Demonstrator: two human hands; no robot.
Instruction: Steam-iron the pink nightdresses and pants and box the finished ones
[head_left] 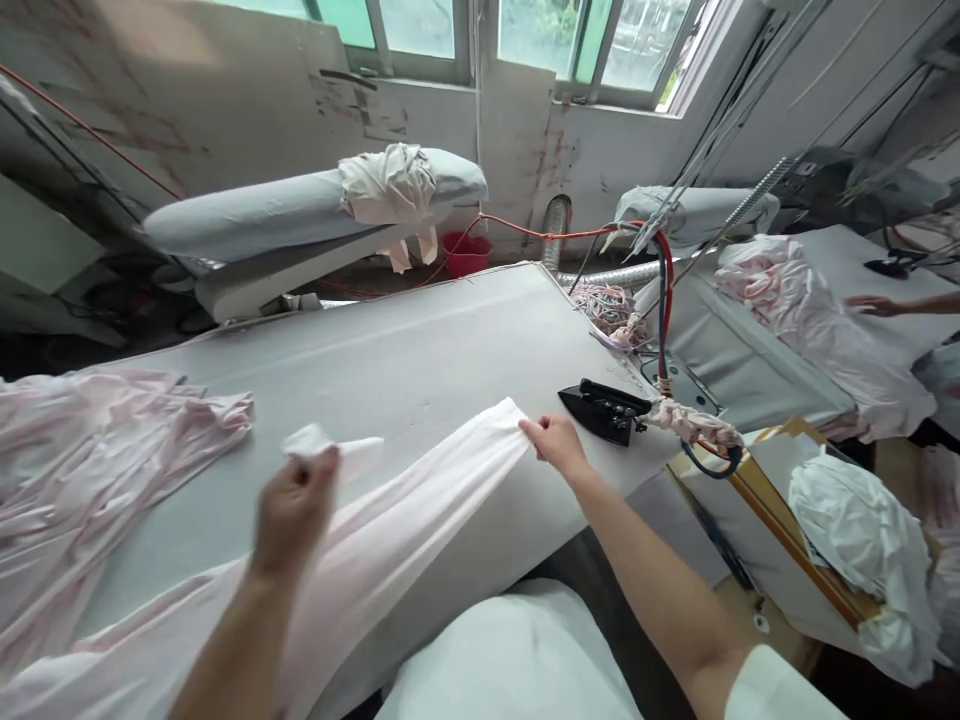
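Note:
A pale pink garment stretches diagonally over the padded ironing table, from the lower left up to the middle. My right hand pinches its narrow far end at the corner. My left hand, slightly blurred, is closed on a bit of white cloth that sticks out above the fist. Whether this bit belongs to the same garment I cannot tell. Just right of my right hand rests a black iron, its cloth-wrapped hose trailing right.
Crumpled pink garments cover the table's left end. Behind it stands a padded sleeve board with cloth on it, near a red bucket. White cloth lies at the right. Another person's hand touches a neighbouring table.

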